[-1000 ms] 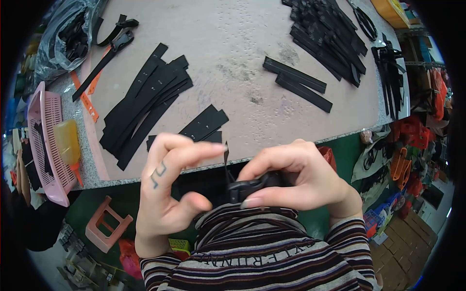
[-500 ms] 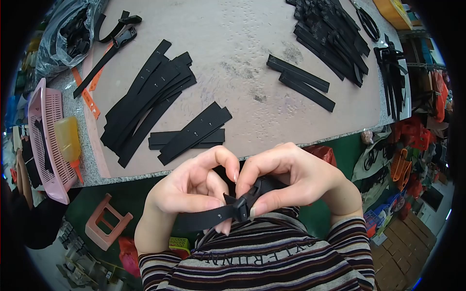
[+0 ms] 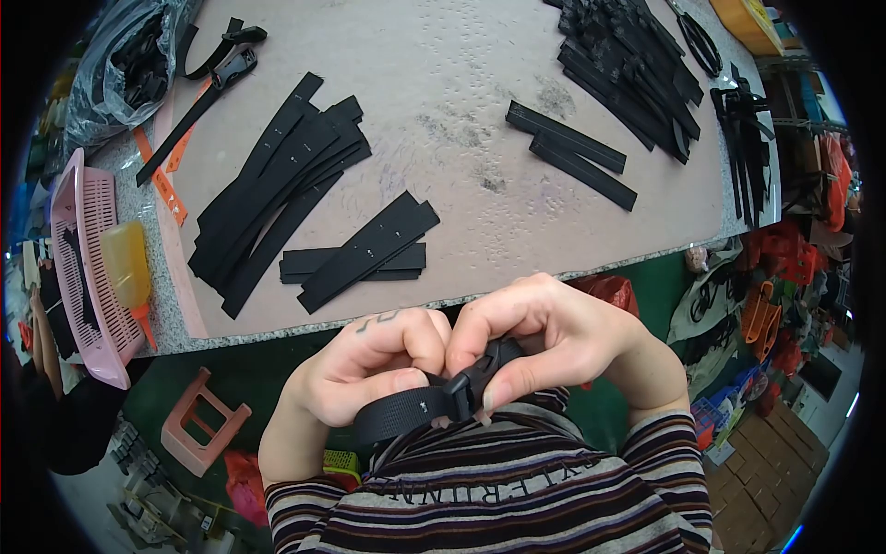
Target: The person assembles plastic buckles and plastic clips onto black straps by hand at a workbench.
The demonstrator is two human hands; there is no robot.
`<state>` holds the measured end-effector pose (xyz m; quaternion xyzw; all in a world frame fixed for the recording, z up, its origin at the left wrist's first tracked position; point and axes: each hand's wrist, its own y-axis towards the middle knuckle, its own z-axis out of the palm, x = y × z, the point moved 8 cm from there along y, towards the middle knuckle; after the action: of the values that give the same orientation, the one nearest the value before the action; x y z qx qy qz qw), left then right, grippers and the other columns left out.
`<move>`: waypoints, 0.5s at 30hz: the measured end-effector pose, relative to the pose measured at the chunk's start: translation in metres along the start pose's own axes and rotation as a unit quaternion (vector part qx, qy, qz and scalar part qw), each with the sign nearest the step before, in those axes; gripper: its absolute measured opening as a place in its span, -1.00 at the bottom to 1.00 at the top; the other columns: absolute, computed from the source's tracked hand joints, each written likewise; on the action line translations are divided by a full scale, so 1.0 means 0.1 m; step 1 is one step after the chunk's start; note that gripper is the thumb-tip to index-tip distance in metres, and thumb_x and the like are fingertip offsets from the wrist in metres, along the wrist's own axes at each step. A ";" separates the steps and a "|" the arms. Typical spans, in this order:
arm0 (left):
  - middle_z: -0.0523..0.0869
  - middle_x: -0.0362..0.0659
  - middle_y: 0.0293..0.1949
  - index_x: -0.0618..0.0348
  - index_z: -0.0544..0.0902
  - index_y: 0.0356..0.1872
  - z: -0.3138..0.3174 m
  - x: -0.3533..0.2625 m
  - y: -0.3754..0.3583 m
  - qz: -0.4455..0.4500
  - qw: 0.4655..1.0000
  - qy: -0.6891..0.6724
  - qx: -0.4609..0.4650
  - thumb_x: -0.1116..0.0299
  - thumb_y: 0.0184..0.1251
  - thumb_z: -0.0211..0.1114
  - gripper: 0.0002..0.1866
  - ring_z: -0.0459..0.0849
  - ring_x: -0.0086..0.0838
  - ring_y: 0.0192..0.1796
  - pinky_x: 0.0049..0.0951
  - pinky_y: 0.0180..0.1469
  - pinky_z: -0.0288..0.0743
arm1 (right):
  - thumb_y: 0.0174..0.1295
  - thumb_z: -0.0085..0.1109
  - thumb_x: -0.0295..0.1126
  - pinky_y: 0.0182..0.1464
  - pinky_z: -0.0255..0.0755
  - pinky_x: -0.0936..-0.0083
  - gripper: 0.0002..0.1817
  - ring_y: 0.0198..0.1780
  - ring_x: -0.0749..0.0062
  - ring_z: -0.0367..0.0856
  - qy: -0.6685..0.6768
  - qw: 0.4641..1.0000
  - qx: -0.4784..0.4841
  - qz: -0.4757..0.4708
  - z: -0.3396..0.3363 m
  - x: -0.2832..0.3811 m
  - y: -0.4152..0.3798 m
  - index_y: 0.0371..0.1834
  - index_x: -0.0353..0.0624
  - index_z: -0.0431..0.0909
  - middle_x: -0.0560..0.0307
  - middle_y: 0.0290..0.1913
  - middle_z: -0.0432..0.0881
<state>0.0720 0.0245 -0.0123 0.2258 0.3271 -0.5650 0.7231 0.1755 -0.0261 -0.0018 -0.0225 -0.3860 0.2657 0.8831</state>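
Close to my chest, just off the table's front edge, my left hand (image 3: 378,360) pinches a black webbing strap (image 3: 397,415). The strap bends in a loop below my thumb and runs into a black plastic buckle (image 3: 464,395). My right hand (image 3: 549,337) grips that buckle between thumb and fingers. Part of the strap is hidden behind my left fingers. Nearest on the table lie several flat black strips (image 3: 369,249), crossed over each other, with small pale marks on them.
A larger fan of black strips (image 3: 277,185) lies at the left, two strips (image 3: 572,152) at the right, and a big pile (image 3: 632,74) behind. Scissors (image 3: 697,42) rest at the far right. A pink basket (image 3: 97,268), a yellow bottle (image 3: 126,263) and a plastic bag (image 3: 129,74) line the left edge.
My left fingers have curled in closer around the strap, and the hand has turned so its back shows more. The strap's free part now bows into a tighter loop. My right hand barely moved.
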 end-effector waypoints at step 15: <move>0.67 0.00 -0.40 0.47 0.44 -0.04 -0.06 -0.23 -0.13 -0.061 0.967 0.168 -0.183 -0.78 0.04 -0.42 0.24 0.72 -0.45 -0.45 -0.55 -0.38 0.61 | 0.20 0.46 -0.37 -0.24 0.45 0.39 -0.80 -0.38 0.22 0.63 -0.426 0.871 -0.109 -0.219 0.14 0.50 -0.17 -0.21 -0.22 0.69 0.09 -0.40 0.70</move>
<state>0.0544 0.0409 0.0010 0.1609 0.5544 -0.4925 0.6513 0.2014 -0.0192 0.0459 0.0816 -0.7467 0.0055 0.6602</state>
